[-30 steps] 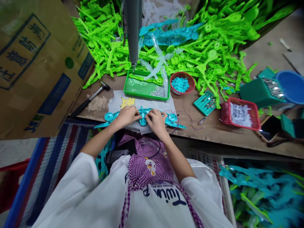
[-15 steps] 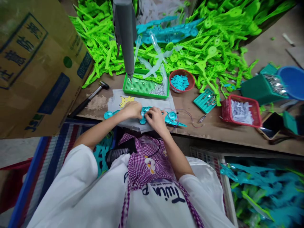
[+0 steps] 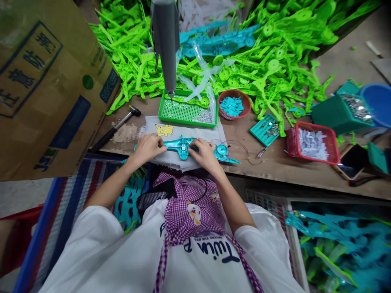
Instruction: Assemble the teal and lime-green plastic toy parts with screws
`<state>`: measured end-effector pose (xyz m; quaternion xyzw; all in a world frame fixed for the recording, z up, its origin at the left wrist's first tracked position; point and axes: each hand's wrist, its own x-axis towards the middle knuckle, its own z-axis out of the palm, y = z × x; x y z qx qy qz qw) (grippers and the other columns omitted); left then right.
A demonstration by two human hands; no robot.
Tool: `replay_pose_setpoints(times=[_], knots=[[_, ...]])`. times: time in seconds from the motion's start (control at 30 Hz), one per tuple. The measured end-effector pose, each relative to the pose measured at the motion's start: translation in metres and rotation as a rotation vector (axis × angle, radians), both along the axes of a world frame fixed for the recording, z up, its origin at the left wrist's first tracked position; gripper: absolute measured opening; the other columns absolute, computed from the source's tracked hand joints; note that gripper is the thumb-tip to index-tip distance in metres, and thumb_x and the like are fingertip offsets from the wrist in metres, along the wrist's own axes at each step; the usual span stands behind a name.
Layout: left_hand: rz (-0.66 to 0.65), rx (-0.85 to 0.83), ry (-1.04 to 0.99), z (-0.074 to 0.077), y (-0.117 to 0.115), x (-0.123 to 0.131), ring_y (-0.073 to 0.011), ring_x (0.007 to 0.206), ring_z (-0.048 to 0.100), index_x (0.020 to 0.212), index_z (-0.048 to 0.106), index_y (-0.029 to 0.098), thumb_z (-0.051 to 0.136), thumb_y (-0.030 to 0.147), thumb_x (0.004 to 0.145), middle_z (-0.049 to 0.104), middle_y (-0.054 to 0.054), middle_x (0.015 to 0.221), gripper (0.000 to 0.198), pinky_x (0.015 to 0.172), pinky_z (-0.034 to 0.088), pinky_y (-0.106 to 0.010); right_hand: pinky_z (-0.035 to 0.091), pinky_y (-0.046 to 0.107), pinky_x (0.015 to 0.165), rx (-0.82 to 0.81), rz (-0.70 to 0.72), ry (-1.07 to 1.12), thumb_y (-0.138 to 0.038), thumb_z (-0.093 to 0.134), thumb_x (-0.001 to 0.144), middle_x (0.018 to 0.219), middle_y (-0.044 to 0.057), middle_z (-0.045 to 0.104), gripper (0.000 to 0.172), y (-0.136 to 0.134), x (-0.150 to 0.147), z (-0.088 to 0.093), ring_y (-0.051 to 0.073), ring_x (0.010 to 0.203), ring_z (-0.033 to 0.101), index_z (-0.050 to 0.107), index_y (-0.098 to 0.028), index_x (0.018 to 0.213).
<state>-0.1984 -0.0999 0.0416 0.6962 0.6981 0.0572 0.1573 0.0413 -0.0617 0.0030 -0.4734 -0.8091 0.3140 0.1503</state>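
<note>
A long teal plastic toy part [image 3: 183, 146] lies across a white cloth [image 3: 183, 132] at the near edge of the workbench. My left hand [image 3: 148, 147] rests on its left end with fingers curled over it. My right hand [image 3: 205, 154] presses on the part just right of its middle, fingers bent down onto it. A grey hanging screwdriver [image 3: 165, 40] points down over a green screw tray [image 3: 186, 112] just beyond the cloth.
A big heap of bright green plastic parts [image 3: 269, 53] fills the back of the bench. A round red basket [image 3: 234, 105], a red basket of white pieces [image 3: 313, 142], a small teal tray [image 3: 265, 130], a hammer [image 3: 114, 128], a cardboard box [image 3: 45, 81] and a bin of teal parts [image 3: 339, 244] surround me.
My left hand slid left along the teal part from near its middle to its left end. My right hand stayed by the middle.
</note>
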Motion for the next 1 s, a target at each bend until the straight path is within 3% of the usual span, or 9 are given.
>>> replay_pose_setpoints(times=[0.13,0.23,0.37,0.53,0.73,0.9,1.0], knots=[[0.02,0.042,-0.227,-0.005,-0.009,0.001,-0.0167,0.071,0.062,0.074,0.073,0.017,0.066,0.017,0.072,0.071,-0.004,0.081,0.008,0.071,0.046,-0.029,0.03,0.04,0.084,-0.002,-0.033,-0.171,-0.027,0.057,0.09,0.11,0.01,0.066,0.011,0.009,-0.011,0.009,0.03,0.109,0.054,0.067,-0.021,0.089],[0.02,0.113,-0.322,-0.005,-0.01,0.004,-0.0144,0.068,0.06,0.071,0.072,0.017,0.066,0.017,0.071,0.071,-0.002,0.079,0.006,0.071,0.046,-0.028,0.028,0.039,0.079,-0.013,0.02,-0.252,-0.024,0.058,0.088,0.108,0.01,0.065,0.01,0.014,-0.02,0.015,0.03,0.107,0.05,0.065,-0.02,0.082],[-0.002,0.179,-0.311,-0.008,-0.007,0.005,-0.0151,0.068,0.059,0.071,0.071,0.018,0.065,0.017,0.072,0.07,-0.002,0.076,0.006,0.074,0.046,-0.03,0.027,0.039,0.078,0.019,0.038,-0.31,-0.022,0.054,0.09,0.107,0.011,0.064,0.013,0.014,-0.023,0.016,0.03,0.106,0.048,0.064,-0.019,0.082],[0.098,0.248,-0.175,-0.022,-0.01,0.0,-0.0187,0.074,0.061,0.069,0.069,0.018,0.067,0.018,0.073,0.069,-0.003,0.076,0.005,0.085,0.045,-0.037,0.028,0.039,0.082,-0.02,0.031,-0.208,-0.028,0.05,0.096,0.111,0.009,0.064,0.018,0.012,-0.014,0.01,0.028,0.111,0.05,0.065,-0.021,0.089],[0.12,0.28,-0.315,-0.035,-0.013,-0.007,-0.015,0.067,0.059,0.07,0.068,0.019,0.065,0.019,0.072,0.068,-0.001,0.074,0.004,0.071,0.046,-0.03,0.024,0.038,0.078,-0.073,0.019,-0.248,-0.023,0.057,0.087,0.111,0.009,0.065,0.01,0.016,-0.018,0.016,0.029,0.111,0.049,0.064,-0.02,0.081],[0.09,0.198,-0.459,-0.028,-0.016,0.001,-0.0134,0.062,0.057,0.068,0.066,0.019,0.064,0.021,0.069,0.068,0.0,0.072,0.003,0.065,0.045,-0.027,0.023,0.038,0.078,-0.072,0.061,-0.363,-0.018,0.057,0.085,0.103,0.009,0.068,0.013,0.022,-0.031,0.023,0.029,0.11,0.046,0.06,-0.018,0.072],[0.027,0.216,-0.397,-0.017,-0.021,0.008,-0.015,0.068,0.06,0.067,0.064,0.02,0.064,0.021,0.072,0.068,0.001,0.072,0.005,0.085,0.048,-0.034,0.027,0.04,0.081,-0.08,0.102,-0.323,-0.02,0.059,0.086,0.101,0.009,0.07,0.013,0.026,-0.023,0.022,0.03,0.11,0.048,0.062,-0.018,0.074]])
